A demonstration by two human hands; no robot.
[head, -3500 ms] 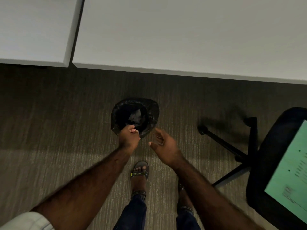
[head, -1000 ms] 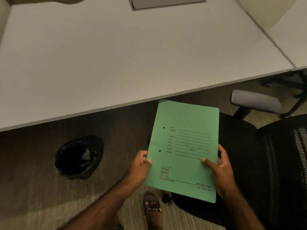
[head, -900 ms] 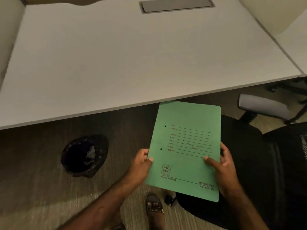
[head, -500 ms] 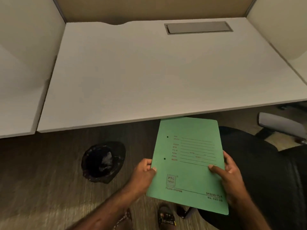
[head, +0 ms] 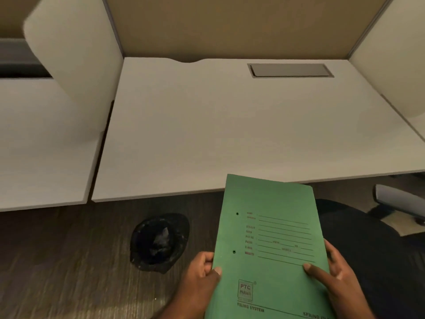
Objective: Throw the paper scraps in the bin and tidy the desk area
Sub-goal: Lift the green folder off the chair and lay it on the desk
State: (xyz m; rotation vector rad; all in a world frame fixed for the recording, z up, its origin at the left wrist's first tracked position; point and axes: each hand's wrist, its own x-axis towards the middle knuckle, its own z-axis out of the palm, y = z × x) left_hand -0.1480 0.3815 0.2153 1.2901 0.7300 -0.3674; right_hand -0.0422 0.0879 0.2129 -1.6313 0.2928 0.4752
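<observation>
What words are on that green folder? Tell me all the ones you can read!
All the writing is on the green folder, held by the left hand and right hand.
"PTC": in the boxed logo near the bottom.
"FILING SYSTEM": under the logo.
"SPRING FI...": bottom right, cut off by the picture's edge.
The word under "PTC" and the small red labels beside the ruled lines are too blurred to read.

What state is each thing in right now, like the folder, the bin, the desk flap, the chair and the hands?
Green folder: closed, held in the air by both hands.
Bin: open, black liner, crumpled scraps inside.
Desk flap: shut.
Chair: seat unoccupied.
Left hand: gripping the folder's left edge.
Right hand: gripping its right edge.
</observation>
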